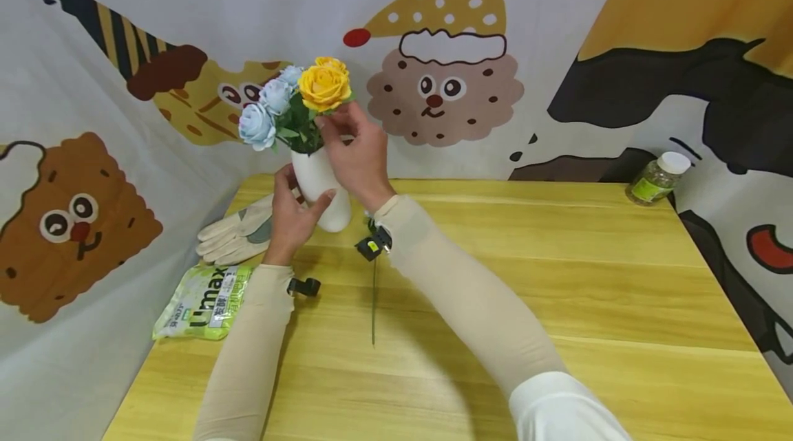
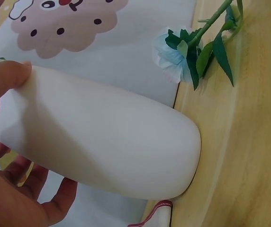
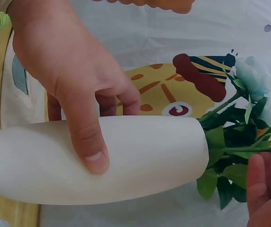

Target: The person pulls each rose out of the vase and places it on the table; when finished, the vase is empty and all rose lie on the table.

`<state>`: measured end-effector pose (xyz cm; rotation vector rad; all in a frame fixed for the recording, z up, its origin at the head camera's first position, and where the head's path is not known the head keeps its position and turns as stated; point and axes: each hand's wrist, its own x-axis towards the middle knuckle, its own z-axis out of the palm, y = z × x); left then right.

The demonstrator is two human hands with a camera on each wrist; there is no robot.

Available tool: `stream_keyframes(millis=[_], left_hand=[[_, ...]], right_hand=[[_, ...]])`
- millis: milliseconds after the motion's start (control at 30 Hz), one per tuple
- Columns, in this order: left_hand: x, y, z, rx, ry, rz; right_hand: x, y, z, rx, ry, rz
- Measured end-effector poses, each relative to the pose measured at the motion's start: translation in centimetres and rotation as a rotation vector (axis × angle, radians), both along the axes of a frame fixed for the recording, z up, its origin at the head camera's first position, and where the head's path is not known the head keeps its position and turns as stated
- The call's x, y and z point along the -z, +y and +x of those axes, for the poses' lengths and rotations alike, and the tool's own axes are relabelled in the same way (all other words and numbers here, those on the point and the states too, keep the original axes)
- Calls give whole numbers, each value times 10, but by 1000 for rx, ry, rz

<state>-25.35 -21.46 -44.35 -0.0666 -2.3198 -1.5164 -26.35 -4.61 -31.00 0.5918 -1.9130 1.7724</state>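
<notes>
The vase [image 1: 314, 176] is gripped on the table [image 1: 557, 255] by the left hand's [image 1: 289, 219] curled fingers; a yellow rose [image 1: 324, 89] is pinched below its bloom by the right hand [image 1: 362, 157]. Arranging is apparently in hand; careful stem seating is probably required.

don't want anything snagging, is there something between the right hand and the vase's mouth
Yes: green leaves and stems crowd the mouth of the white vase, close to the right hand. Nothing visible stands between the left hand and the vase, which it grips.
</notes>
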Motion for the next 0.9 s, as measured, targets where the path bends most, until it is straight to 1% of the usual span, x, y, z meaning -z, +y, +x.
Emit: stream_keyframes(millis=[100, 233, 433, 567, 667, 767, 900], left_hand=[[0, 0, 0, -1, 0, 1], [0, 1, 1, -6, 10, 8], [3, 0, 0, -10, 25, 10], [3, 0, 0, -9, 25, 16], [3, 0, 0, -2, 20, 20], [3, 0, 0, 3, 13, 23], [3, -1, 1, 8, 8, 31]], right_hand=[[1, 5, 1, 6, 26, -58], [3, 11, 3, 3, 57, -110], [4, 15, 5, 11, 100, -154], [-1, 19, 8, 37, 141, -185], [-6, 22, 9, 50, 166, -253], [-10, 27, 9, 80, 180, -344], [-15, 34, 7, 129, 174, -444]])
